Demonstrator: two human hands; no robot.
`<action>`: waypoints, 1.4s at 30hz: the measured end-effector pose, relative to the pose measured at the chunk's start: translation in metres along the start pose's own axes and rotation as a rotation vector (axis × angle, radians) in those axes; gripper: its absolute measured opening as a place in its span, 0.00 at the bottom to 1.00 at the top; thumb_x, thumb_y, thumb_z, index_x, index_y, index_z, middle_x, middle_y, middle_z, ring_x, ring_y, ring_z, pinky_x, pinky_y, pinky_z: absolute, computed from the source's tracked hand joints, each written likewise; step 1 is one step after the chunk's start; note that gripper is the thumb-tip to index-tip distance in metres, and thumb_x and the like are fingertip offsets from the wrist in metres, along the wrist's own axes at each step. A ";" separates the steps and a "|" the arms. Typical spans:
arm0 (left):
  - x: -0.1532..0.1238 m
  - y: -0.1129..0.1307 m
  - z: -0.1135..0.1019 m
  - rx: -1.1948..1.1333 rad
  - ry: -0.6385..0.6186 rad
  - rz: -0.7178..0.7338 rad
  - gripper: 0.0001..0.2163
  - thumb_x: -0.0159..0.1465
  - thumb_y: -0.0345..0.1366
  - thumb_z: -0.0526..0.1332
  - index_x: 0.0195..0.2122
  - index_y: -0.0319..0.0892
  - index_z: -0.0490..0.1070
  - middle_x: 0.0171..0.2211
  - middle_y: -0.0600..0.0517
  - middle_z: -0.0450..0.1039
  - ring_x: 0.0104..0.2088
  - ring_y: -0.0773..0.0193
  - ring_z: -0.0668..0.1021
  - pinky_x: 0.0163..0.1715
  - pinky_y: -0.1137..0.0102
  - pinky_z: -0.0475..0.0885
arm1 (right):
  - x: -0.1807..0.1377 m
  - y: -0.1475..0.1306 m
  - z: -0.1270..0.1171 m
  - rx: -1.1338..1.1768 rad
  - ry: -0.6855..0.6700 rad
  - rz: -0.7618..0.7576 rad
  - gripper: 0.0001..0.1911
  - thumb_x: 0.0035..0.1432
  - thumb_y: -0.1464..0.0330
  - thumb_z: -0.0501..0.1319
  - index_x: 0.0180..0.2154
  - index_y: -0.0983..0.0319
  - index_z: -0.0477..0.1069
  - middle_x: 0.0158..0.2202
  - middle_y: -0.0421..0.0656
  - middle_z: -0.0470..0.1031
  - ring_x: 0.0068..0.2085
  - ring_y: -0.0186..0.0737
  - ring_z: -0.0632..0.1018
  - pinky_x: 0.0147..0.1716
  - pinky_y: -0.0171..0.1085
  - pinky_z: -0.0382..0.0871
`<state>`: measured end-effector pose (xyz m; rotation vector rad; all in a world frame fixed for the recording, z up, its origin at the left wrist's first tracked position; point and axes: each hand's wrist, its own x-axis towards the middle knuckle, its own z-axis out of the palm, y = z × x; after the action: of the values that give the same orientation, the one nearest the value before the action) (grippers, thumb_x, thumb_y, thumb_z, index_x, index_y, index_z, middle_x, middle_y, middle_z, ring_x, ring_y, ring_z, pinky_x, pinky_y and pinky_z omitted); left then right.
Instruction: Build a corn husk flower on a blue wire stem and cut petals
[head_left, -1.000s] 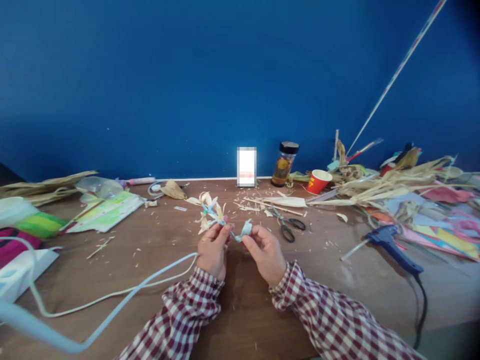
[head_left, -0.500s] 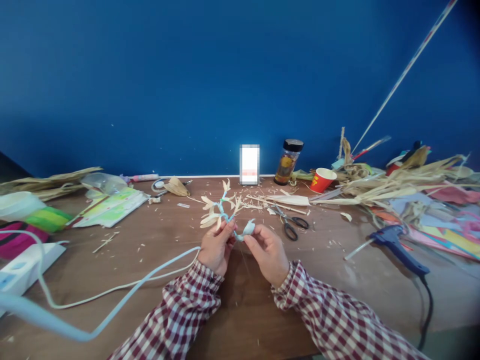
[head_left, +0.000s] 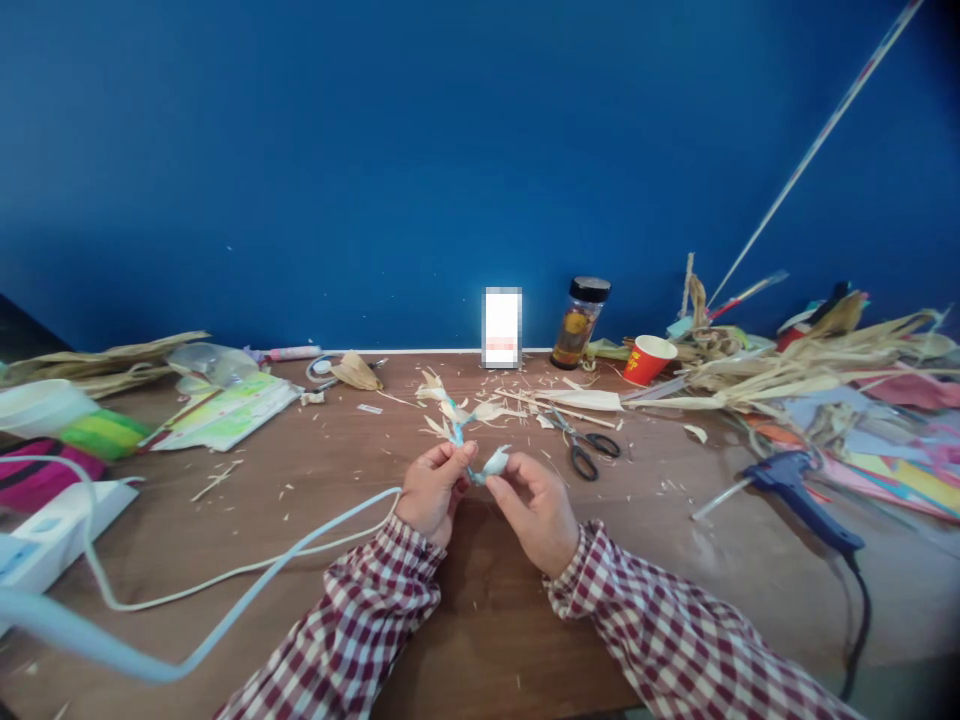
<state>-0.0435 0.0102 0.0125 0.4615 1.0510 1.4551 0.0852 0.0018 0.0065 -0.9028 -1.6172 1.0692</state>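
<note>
My left hand (head_left: 431,495) pinches the lower part of a flower stem (head_left: 457,432) between thumb and fingers. The stem is wrapped in light blue and carries several pale flowers that look made of corn husk. Between thumb and fingertips, my right hand (head_left: 537,512) is closed on a pale blue strip (head_left: 496,461), whose loose end curls up above the fingers. The strip runs across to the stem by my left fingertips. Both hands are just above the brown table (head_left: 510,640), a short gap apart.
Beyond my right hand lie scissors (head_left: 583,445). A blue glue gun (head_left: 802,495) rests farther right, near a heap of corn husks (head_left: 817,360). A red paper cup (head_left: 649,360) and a lidded jar (head_left: 580,325) stand behind. White cable (head_left: 277,575) loops left from a power strip (head_left: 67,525).
The flower stem has turned in my left fingers, so its flowers face another way and its top sits lower. My hands have barely moved.
</note>
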 end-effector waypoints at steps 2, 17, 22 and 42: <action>0.001 -0.001 0.000 0.036 0.017 0.044 0.16 0.40 0.38 0.72 0.20 0.38 0.65 0.12 0.62 0.62 0.14 0.78 0.63 0.14 0.81 0.58 | 0.000 0.000 0.000 0.000 -0.010 0.001 0.04 0.56 0.68 0.56 0.33 0.61 0.68 0.27 0.39 0.69 0.27 0.33 0.70 0.28 0.31 0.65; 0.001 0.012 -0.002 -0.048 -0.113 -0.120 0.08 0.49 0.26 0.67 0.32 0.35 0.74 0.28 0.50 0.76 0.23 0.74 0.74 0.25 0.81 0.72 | 0.005 0.006 -0.002 0.062 0.037 0.164 0.07 0.57 0.63 0.54 0.35 0.60 0.64 0.31 0.39 0.67 0.31 0.35 0.71 0.20 0.30 0.70; 0.001 0.011 -0.003 0.090 -0.087 -0.089 0.10 0.48 0.31 0.68 0.31 0.36 0.74 0.27 0.51 0.76 0.21 0.75 0.72 0.18 0.82 0.66 | 0.006 0.006 -0.002 0.110 0.037 0.174 0.07 0.57 0.63 0.55 0.36 0.60 0.65 0.31 0.40 0.69 0.31 0.34 0.71 0.21 0.29 0.70; 0.005 -0.005 -0.005 0.219 -0.045 0.179 0.13 0.45 0.39 0.69 0.25 0.38 0.69 0.19 0.56 0.72 0.19 0.75 0.67 0.20 0.80 0.61 | 0.010 0.011 0.000 0.306 0.065 0.295 0.06 0.50 0.65 0.60 0.28 0.62 0.67 0.25 0.37 0.69 0.27 0.31 0.71 0.28 0.31 0.67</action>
<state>-0.0460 0.0126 0.0045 0.7585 1.1620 1.4845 0.0830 0.0141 -0.0005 -0.9743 -1.2455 1.4314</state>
